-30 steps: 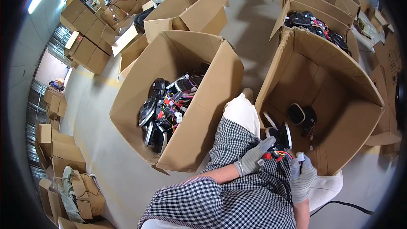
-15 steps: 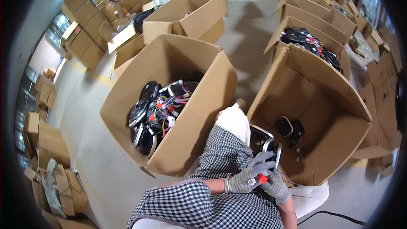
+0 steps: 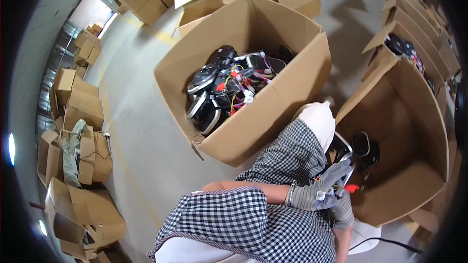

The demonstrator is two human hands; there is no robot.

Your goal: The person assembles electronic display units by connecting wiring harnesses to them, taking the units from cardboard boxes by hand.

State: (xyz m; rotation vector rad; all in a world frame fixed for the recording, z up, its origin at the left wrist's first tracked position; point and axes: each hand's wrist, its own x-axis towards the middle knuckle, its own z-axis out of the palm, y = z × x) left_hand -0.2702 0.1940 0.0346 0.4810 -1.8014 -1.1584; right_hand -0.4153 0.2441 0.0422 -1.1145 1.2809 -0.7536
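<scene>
My left hand, in a grey striped glove, is closed over a black unit with a silver rim, its fingers stretched along it. A white connector shows at the left hand's fingers, and a red connector sticks out beyond them. Beneath it my right hand, gloved too, is closed around the lower part of the unit; its fingers are mostly hidden. Beside my knee lie more black, silver-edged parts. In the right-hand carton rest a few black units.
A big carton at front left holds a heap of black units with coloured wires. Several open cartons stand in a row at far right. More cartons line the left wall. A black cable runs along the floor at lower right.
The view has swung left and downward, so the cartons appear farther right and higher. The person at the back has left the view. My hands stay together on the unit.
</scene>
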